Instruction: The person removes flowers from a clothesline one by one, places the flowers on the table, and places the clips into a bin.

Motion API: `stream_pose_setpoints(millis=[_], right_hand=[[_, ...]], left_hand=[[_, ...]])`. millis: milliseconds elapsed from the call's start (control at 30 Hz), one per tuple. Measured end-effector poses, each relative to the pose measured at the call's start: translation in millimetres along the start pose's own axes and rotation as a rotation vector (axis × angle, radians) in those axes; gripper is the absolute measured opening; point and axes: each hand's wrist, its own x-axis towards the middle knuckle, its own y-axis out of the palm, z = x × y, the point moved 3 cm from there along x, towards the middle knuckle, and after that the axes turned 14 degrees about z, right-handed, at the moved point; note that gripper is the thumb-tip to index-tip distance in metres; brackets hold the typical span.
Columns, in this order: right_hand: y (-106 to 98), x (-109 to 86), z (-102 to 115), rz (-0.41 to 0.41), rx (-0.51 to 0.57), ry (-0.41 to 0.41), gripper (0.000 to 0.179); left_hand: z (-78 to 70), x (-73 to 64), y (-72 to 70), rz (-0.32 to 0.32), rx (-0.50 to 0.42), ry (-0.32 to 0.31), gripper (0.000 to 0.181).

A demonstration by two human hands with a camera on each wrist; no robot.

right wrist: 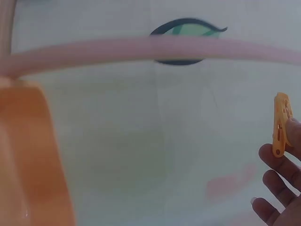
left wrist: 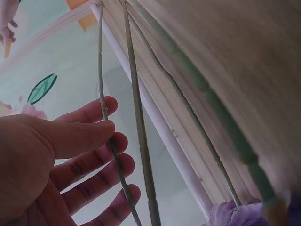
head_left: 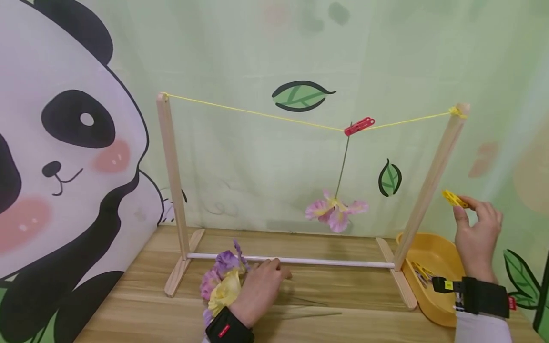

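Observation:
My left hand [head_left: 262, 290] is low over the table, beside a bunch of artificial flowers with a purple bloom [head_left: 227, 261] and a yellow bloom [head_left: 225, 290]. In the left wrist view its thumb and fingers pinch one thin green flower stem [left wrist: 100, 61]; several other stems lie alongside. Raised at the right, my right hand [head_left: 479, 233] holds a yellow clothespin [head_left: 452, 198] between thumb and fingertips. A red clothespin [head_left: 359, 126] grips a yellow string [head_left: 257, 113], and from it a pink-purple flower [head_left: 336, 213] hangs upside down by its stem.
The string runs between a left wooden post [head_left: 173, 176] and a right wooden post [head_left: 433, 186], joined low down by a white rod [head_left: 326, 262]. An orange-yellow tray [head_left: 433, 309] with more clothespins [head_left: 422, 271] stands at the right. Behind hangs a panda-printed backdrop [head_left: 240, 176].

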Motion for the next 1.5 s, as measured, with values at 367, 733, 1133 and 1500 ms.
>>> stream_pose_setpoints(millis=[367,733,1133,1500], right_hand=[[7.8,-2.9,-41.2,0.135,-0.061,0.072,0.032],[19.6,-12.7,-69.6,0.459,-0.389,0.097,0.029],[31.5,-20.5,-92.7,1.046,-0.342,0.259,0.035],[37.3,-27.8,-101.7,1.180,-0.272,0.346,0.035]], left_hand=[[2.7,-1.0,5.8,0.077,0.030,-0.025,0.039],[7.3,-4.0,10.5,0.078,0.023,-0.025,0.040],[7.6,-5.4,10.3,0.088,0.003,-0.006,0.039],[4.5,-3.2,7.4,0.009,-0.033,0.042,0.009]])
